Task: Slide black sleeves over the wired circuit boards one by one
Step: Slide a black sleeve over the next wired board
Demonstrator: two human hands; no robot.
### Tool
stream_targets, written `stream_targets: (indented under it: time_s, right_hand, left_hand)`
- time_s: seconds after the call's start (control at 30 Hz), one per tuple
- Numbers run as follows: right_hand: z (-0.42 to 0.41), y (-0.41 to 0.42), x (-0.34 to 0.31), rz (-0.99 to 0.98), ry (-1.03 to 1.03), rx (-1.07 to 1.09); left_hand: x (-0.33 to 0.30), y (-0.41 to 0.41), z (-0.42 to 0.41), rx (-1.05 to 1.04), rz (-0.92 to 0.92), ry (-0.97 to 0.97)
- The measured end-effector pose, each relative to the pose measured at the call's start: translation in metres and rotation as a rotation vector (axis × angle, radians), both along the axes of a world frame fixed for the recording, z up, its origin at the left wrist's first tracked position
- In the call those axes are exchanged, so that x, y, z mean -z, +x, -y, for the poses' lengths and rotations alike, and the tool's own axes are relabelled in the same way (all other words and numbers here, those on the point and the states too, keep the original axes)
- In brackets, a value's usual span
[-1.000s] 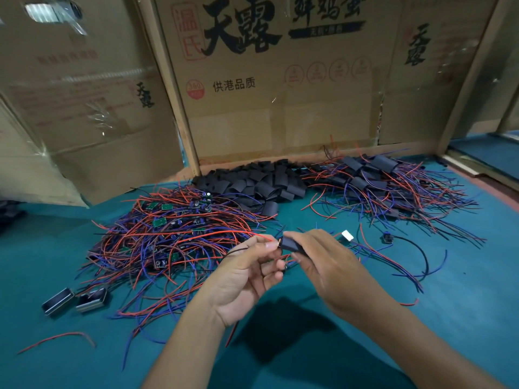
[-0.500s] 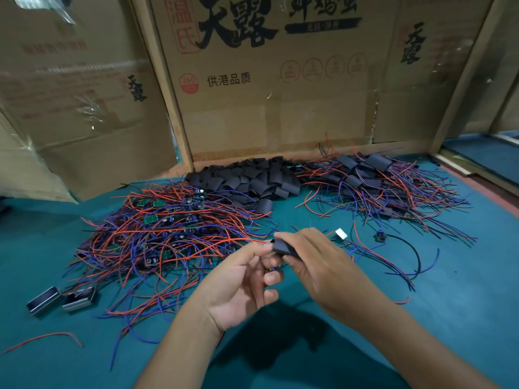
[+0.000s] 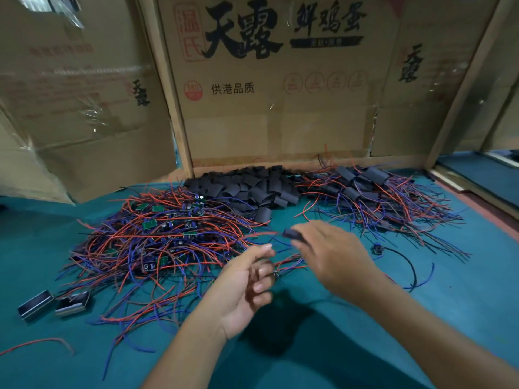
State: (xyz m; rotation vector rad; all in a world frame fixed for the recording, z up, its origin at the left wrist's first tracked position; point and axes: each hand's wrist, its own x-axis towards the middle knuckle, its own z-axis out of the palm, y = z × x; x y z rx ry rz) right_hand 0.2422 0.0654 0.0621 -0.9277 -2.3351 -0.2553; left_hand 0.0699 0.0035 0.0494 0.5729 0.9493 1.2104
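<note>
The hands have drawn apart since a moment ago: the left hand (image 3: 247,279), nearer, fingers loosely curled, seems to pinch trailing wires, though blur hides this. The right hand (image 3: 331,254) pinches the black sleeve (image 3: 292,235), carrying it right toward the far finished pile (image 3: 373,197); this board looks sleeved.

Dim, even light from overhead throws a dark shadow (image 3: 278,327) beneath the hands. Both hands smear with motion blur; glare streaks the taped cardboard (image 3: 84,108), and edges bow outward.

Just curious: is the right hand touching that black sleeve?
Touching. The head view shows the right hand pinching the black sleeve at its fingertips.
</note>
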Motion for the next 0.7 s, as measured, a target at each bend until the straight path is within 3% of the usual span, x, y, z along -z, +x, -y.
stream_targets:
  time_s: [0.07,0.17,0.27,0.37,0.43,0.57,0.7]
  right_hand:
    - [-0.039,0.018,-0.014,0.064,-0.041,0.121]
    - [-0.106,0.049,-0.037,0.225,0.070,0.274]
    - [-0.170,0.073,-0.052,0.091,0.016,0.431]
    - [-0.206,0.072,-0.044,0.141,0.007,0.645]
    - [-0.209,0.047,-0.031,0.145,-0.032,0.700]
    - [-0.190,-0.033,0.003,0.225,-0.323,0.292]
    - [-0.185,-0.080,0.032,0.313,-0.450,0.270]
  left_hand:
    - [0.004,-0.004,-0.006,-0.188,-0.129,0.033]
    - [0.009,-0.017,-0.008,-0.396,-0.699,0.204]
    - [0.017,-0.030,-0.007,-0.438,-1.237,0.392]
    - [0.024,-0.042,-0.010,-0.462,-1.595,0.356]
    - [0.029,-0.052,-0.014,-0.480,-1.706,0.309]
    - [0.032,-0.063,-0.017,-0.508,-1.819,0.288]
    - [0.036,-0.066,-0.020,-0.477,-1.866,0.305]
